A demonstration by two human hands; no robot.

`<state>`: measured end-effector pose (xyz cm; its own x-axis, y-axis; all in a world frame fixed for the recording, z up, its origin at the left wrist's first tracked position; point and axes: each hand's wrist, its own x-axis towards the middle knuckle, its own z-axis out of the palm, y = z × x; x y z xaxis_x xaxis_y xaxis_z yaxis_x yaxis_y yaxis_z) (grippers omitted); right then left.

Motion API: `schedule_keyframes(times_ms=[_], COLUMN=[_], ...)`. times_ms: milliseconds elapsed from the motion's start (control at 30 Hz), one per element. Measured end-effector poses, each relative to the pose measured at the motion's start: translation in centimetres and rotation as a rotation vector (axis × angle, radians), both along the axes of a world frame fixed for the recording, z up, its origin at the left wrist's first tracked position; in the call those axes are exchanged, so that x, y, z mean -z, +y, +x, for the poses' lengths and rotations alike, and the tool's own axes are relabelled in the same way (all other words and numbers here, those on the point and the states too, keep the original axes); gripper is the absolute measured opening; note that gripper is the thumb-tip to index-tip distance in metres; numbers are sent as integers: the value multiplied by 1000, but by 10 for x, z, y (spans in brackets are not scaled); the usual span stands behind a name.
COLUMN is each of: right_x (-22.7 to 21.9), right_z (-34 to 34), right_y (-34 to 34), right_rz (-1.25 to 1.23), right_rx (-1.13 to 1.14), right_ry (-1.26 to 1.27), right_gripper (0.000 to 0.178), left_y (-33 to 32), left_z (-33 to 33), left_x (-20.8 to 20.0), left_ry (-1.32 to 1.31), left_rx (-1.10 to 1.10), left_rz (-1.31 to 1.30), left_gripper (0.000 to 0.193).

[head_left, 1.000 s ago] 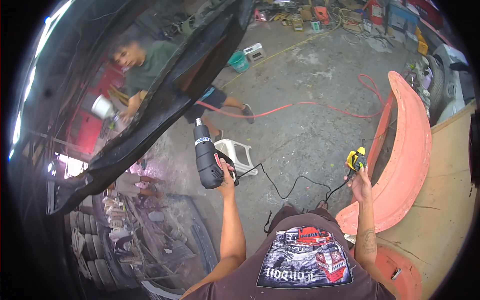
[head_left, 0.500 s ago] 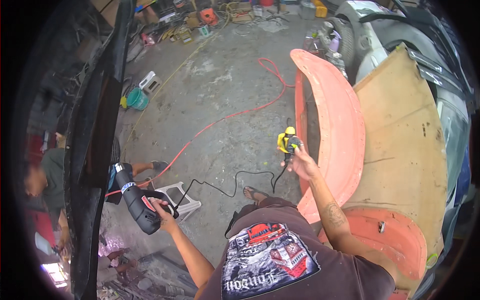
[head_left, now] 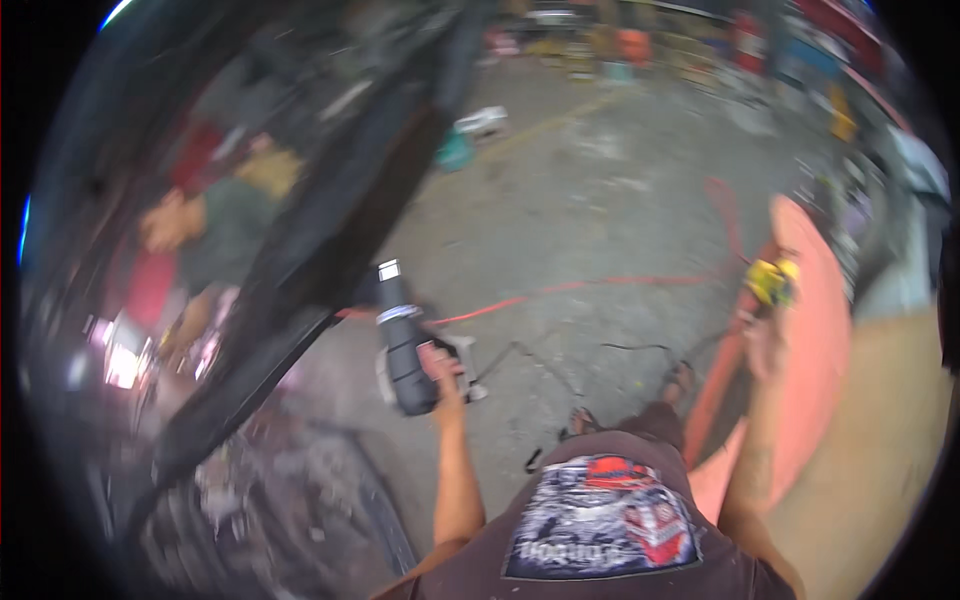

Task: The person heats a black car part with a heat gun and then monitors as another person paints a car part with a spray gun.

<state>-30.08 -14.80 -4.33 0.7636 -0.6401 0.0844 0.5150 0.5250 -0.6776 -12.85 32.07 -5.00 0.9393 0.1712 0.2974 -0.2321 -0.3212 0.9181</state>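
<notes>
Both outstretched: left hand [head_left: 446, 376] round black heat gun [head_left: 402, 345], right hand [head_left: 764, 345] round yellow object [head_left: 769, 283].

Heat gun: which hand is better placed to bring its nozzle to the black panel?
Probably the left hand: it holds the heat gun, nearer the black panel. The right hand holds a yellow object, farther off by the salmon panel.

Motion blur smears my right hand [head_left: 766, 345] and the grey floor [head_left: 560, 225] in soft, dull light, white glare [head_left: 124, 368] burns at left, and my fisheye view bends toward black edges.
</notes>
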Motion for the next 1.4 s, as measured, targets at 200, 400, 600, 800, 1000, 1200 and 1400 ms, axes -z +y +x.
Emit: schedule_keyframes(times_ms=[200,400,600,800,1000,1200,1400], right_x=[-22,-44,-22,-21,-31,-31,-11], right_z=[46,59,80,130,155,170,200], right_y=[-83,-128,-232,-301,-344,-348,-363], right_rz=[-105,-118,-30,-47,-85,-127,-50], right_rx=[-127,-127,-175,-207,-69,-65,-38], right_ry=[-79,-49,-6,-70,-35,-128,-67], right_gripper=[57,57,59,55,51,54,52], left_y=[-47,-95,-174,-206,-256,-307,-338], left_z=[9,16,57,70,99,148,214], left_x=[-11,-19,-8,-11,13,-11,-1], left_ry=[67,-22,-49,-47,-78,-90,-108], left_rx=[-208,-293,-292,-396,-393,-314,-299], left_rz=[-136,-205,-196,-320,-211,-331,-336], left_gripper=[16,14,25,33,21,16,17])
